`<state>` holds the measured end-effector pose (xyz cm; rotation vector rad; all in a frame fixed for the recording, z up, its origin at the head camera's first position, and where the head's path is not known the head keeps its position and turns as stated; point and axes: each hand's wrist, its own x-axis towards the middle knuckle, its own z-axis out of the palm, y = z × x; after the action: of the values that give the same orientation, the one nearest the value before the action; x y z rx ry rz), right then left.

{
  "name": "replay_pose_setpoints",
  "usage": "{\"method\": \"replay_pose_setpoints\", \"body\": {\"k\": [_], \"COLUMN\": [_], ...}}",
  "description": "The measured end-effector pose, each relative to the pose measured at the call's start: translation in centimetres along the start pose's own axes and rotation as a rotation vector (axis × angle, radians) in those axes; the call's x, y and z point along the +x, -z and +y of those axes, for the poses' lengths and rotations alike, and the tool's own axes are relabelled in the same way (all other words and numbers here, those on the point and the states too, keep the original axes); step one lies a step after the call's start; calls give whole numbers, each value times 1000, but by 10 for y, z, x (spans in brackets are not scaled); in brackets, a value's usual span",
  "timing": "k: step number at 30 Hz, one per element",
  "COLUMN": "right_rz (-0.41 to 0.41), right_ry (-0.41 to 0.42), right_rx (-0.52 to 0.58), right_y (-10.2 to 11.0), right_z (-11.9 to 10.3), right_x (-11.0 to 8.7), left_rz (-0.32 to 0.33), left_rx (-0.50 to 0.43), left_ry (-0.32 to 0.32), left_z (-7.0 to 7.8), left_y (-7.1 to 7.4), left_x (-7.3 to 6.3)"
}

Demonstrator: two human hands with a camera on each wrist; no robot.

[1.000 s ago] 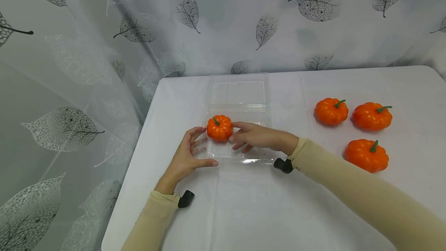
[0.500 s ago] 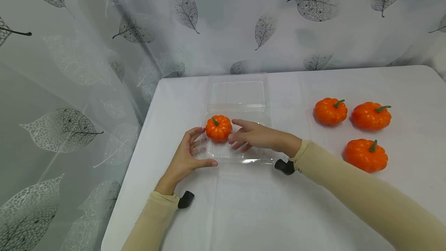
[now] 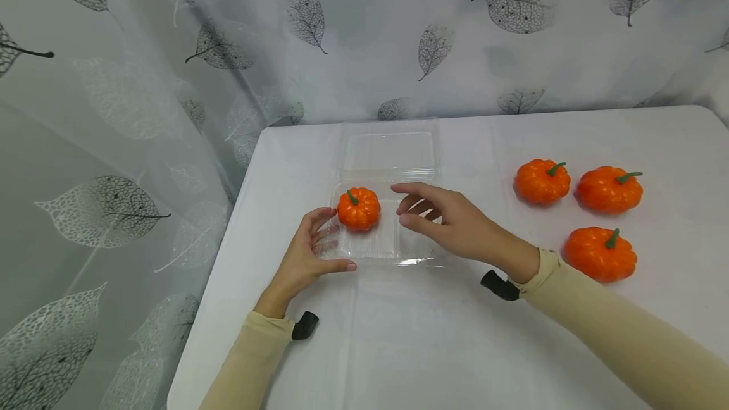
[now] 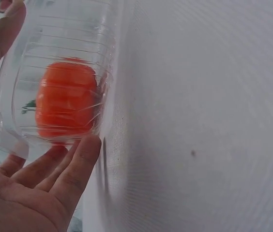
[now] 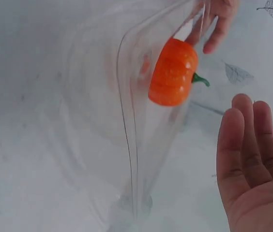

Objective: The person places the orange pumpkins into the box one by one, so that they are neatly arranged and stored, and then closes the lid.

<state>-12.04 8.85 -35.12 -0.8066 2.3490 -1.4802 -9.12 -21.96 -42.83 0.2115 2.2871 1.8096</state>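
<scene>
A small orange pumpkin (image 3: 358, 209) with a green stem sits in the left part of a clear plastic clamshell box (image 3: 414, 244), whose lid lies folded back. My left hand (image 3: 309, 255) is at the box's front left corner, fingers along the left wall and thumb by the front edge. In the left wrist view its extended fingers (image 4: 76, 169) touch the box wall. Over the right side of the box hovers my right hand (image 3: 452, 217), holding nothing. Its fingers (image 5: 231, 140) are relaxed and apart from the pumpkin in the right wrist view.
Three more orange pumpkins, one at the back (image 3: 542, 181), one farther right (image 3: 609, 190) and one nearer (image 3: 600, 254), lie on the white table (image 3: 455, 347) to the right. A leaf-patterned curtain (image 3: 353, 30) hangs behind and at the left.
My right hand has drawn back to the right from the pumpkin in the box. The left hand and all the pumpkins have stayed in place.
</scene>
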Motion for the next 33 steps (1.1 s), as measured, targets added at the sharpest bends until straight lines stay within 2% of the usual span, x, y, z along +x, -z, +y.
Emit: {"method": "replay_pose_setpoints", "body": {"k": [6, 13, 15, 20, 23, 30, 33], "right_rz": [99, 259, 298, 372, 386, 388, 387], "right_ry": [152, 312, 360, 413, 388, 272, 172], "right_rx": [-241, -535, -594, -676, -681, -659, -657], "right_y": [16, 34, 39, 49, 56, 76, 84], "right_z": [-3, 3, 8, 20, 28, 42, 46], "right_x": [-22, -45, -50, -61, -72, -105, -118], "left_rz": [-2, 9, 6, 4, -3, -2, -2], "left_rx": [-2, 15, 19, 9, -3, 0, 5], "left_ry": [-16, 6, 3, -4, 2, 7, 9], "left_z": [-1, -3, -2, -2, -3, -4, -5], "left_y": [1, 0, 0, 1, 1, 3, 4], "left_x": [0, 0, 0, 1, 1, 2, 3]}}
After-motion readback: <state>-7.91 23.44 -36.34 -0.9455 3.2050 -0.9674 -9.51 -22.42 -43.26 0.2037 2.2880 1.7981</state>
